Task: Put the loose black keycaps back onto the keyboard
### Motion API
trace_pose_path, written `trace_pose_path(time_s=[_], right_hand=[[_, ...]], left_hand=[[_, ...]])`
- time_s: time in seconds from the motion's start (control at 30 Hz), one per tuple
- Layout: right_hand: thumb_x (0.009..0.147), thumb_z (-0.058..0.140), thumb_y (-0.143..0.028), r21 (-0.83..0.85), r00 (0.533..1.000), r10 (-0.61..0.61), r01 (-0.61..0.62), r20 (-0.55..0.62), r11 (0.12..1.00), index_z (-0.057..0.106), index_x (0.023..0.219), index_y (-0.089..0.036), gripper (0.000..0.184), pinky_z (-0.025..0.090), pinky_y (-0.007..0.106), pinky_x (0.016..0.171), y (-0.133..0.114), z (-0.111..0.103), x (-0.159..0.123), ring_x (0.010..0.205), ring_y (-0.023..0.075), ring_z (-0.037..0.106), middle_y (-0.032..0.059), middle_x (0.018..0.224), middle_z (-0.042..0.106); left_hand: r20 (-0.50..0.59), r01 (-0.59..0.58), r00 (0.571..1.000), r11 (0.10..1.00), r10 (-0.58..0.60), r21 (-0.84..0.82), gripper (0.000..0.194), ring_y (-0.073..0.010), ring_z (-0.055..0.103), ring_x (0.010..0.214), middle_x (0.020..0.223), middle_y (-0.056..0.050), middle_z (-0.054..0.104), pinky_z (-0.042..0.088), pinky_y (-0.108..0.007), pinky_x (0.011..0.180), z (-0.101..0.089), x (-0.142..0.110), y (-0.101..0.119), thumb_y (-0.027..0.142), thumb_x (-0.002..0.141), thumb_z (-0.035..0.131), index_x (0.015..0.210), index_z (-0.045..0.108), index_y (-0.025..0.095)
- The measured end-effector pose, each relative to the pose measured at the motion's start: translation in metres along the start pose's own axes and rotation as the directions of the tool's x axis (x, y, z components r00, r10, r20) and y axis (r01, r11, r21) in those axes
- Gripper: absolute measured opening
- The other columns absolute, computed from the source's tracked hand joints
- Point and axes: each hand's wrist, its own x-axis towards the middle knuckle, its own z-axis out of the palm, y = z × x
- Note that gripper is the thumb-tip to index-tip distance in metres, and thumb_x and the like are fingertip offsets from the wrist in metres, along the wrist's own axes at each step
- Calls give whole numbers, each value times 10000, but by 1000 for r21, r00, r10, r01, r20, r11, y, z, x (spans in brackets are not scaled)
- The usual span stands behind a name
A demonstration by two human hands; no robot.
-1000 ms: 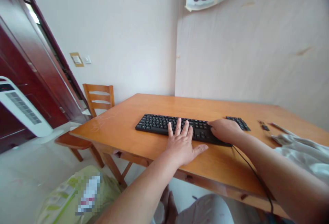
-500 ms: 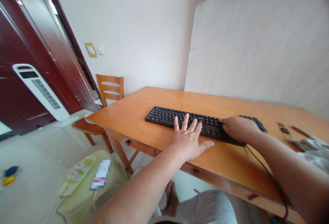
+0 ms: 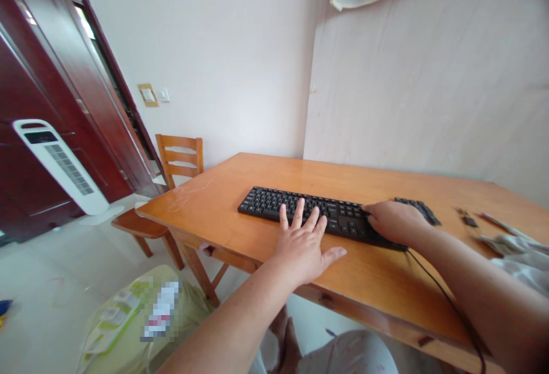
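Resting left hand (image 3: 300,254) on keyboard (image 3: 274,201), fingers spread apart, we had right hand (image 3: 397,219) curled over its right end; firm clamp or light touch, we could not tell. All lay atop table (image 3: 266,171).

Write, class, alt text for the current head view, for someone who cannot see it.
A left hand spreads over a black keyboard on a wooden table, while the right hand is at its right end. To the left stand a wooden chair and a white tower fan.
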Motion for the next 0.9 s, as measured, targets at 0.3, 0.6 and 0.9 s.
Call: trace_pose_path(time_s=[0.3, 0.6, 0.9], right_hand=[[878, 405, -248, 14, 1000, 0, 0, -13, 1000, 660, 1232, -221, 437, 485, 407, 811, -2, -2, -1, 1001, 312, 667, 172, 1110, 705], [872, 396, -233, 21, 1000, 13, -13, -11, 1000, 627, 1291, -238, 478, 488, 408, 799, -5, -7, -4, 991, 312, 672, 166, 1108, 709], [869, 394, -247, 26, 1000, 13, -13, 0, 1000, 702, 1145, -216, 415, 486, 406, 797, -5, -8, -5, 987, 313, 672, 174, 1087, 711]], left_hand=[[-84, 0, 996, 1000, 2, 23, 640, -342, -23, 1487, 1595, -6, 253, -58, -641, 1152, -13, -10, -13, 698, 899, 262, 1331, 564, 334], [-101, 63, 993, 998, -62, 10, 644, -364, -23, 1482, 1581, -17, 293, -18, -660, 1142, -9, -10, -25, 693, 898, 277, 1362, 533, 328], [-124, 37, 992, 999, -33, 31, 581, -356, -9, 1484, 1567, -14, 324, -41, -647, 1149, -11, -11, -24, 651, 915, 305, 1294, 604, 327]])
